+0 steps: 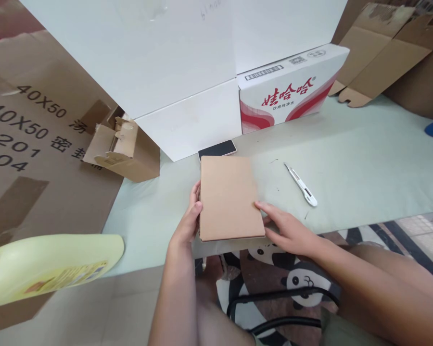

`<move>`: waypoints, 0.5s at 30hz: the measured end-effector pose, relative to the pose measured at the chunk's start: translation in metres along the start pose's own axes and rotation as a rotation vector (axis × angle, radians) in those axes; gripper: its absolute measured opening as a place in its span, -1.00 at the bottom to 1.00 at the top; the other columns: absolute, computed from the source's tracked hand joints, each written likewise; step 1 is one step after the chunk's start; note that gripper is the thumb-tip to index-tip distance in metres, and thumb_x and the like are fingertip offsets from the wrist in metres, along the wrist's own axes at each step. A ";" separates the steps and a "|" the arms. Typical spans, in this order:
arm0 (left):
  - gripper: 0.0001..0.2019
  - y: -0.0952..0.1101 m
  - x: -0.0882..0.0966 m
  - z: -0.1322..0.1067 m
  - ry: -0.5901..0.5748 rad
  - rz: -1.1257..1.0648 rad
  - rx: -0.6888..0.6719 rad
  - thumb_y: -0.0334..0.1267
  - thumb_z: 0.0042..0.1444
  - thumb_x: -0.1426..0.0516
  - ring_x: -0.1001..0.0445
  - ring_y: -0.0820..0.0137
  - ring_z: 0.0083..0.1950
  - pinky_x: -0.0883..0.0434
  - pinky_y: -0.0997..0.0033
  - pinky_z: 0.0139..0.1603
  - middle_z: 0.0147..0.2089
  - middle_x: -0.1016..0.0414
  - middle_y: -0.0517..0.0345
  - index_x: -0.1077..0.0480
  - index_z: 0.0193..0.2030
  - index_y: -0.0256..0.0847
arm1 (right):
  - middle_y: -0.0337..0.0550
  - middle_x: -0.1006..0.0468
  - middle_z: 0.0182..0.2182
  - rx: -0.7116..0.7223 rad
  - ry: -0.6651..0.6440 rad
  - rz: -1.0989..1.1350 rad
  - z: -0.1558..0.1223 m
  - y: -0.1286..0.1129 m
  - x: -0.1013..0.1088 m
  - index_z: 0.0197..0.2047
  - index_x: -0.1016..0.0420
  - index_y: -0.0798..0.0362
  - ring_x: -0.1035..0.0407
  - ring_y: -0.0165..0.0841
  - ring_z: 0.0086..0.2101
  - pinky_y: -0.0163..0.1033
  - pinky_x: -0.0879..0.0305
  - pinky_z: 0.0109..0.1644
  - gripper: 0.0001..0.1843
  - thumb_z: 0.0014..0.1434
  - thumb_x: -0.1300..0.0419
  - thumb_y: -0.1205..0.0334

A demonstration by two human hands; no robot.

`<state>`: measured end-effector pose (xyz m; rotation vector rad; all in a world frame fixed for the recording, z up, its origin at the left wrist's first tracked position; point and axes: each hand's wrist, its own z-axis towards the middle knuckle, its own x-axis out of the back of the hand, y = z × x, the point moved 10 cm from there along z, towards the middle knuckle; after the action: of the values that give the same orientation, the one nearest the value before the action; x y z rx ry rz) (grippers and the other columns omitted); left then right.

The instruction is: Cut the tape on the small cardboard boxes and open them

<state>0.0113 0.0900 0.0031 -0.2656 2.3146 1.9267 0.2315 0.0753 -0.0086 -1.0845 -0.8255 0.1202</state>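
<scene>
A plain brown cardboard box (pixel 231 199) is held between my two hands near the table's front edge. My left hand (pixel 189 216) grips its left side, the thumb on the edge and the other fingers partly hidden behind it. My right hand (pixel 283 228) holds the lower right edge, with the thumb at the top face and fingers reaching under the side. A white utility knife (pixel 300 185) lies on the table to the right of the box. Behind the box, a dark phone (pixel 217 149) is partly covered by it.
A pale green cloth covers the table (pixel 361 168). White panels and a red-and-white carton (pixel 285 93) stand at the back. A small opened carton (pixel 130 151) is on the left, a yellow-green bottle (pixel 57 262) nearer me. Folded cardboard (pixel 378 53) rests at back right.
</scene>
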 end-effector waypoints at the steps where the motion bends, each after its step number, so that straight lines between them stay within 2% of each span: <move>1: -0.18 -0.001 0.001 0.000 0.007 0.004 0.008 0.24 0.01 -0.23 0.14 0.06 0.56 0.01 -0.02 0.49 0.56 0.07 0.21 -0.11 0.40 0.14 | 0.09 -0.23 0.35 -0.002 -0.001 0.001 0.000 0.000 0.000 0.46 0.10 -0.23 -0.58 -0.23 -0.12 0.07 -0.53 0.01 -0.24 0.27 -0.01 0.38; 4: -0.15 -0.001 0.001 0.001 0.021 0.021 0.013 0.26 -0.01 -0.23 0.15 0.01 0.56 0.01 -0.07 0.48 0.56 0.07 0.17 -0.10 0.41 0.13 | 0.11 -0.23 0.34 -0.013 -0.004 0.005 0.000 0.002 -0.001 0.45 0.08 -0.21 -0.58 -0.23 -0.12 0.06 -0.53 0.01 -0.26 0.27 -0.01 0.38; 10: -0.17 0.004 -0.004 0.001 -0.007 0.025 -0.040 0.27 0.02 -0.20 0.17 0.10 0.57 0.01 0.06 0.49 0.57 0.10 0.17 -0.09 0.39 0.08 | 0.12 -0.25 0.32 -0.006 0.007 0.013 0.000 0.000 0.000 0.44 0.06 -0.19 -0.58 -0.24 -0.15 0.05 -0.53 -0.02 -0.27 0.27 -0.02 0.38; 15: -0.18 0.002 -0.001 0.003 0.020 0.037 -0.057 0.27 0.05 -0.18 0.14 0.09 0.56 0.02 0.07 0.49 0.56 0.07 0.10 -0.09 0.40 0.04 | 0.12 -0.25 0.31 -0.002 0.019 0.008 0.000 0.000 0.000 0.43 0.06 -0.20 -0.57 -0.27 -0.19 0.04 -0.54 -0.04 -0.27 0.26 -0.02 0.40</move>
<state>0.0116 0.0936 0.0050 -0.2502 2.2950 2.0195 0.2313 0.0756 -0.0088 -1.0894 -0.8051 0.1156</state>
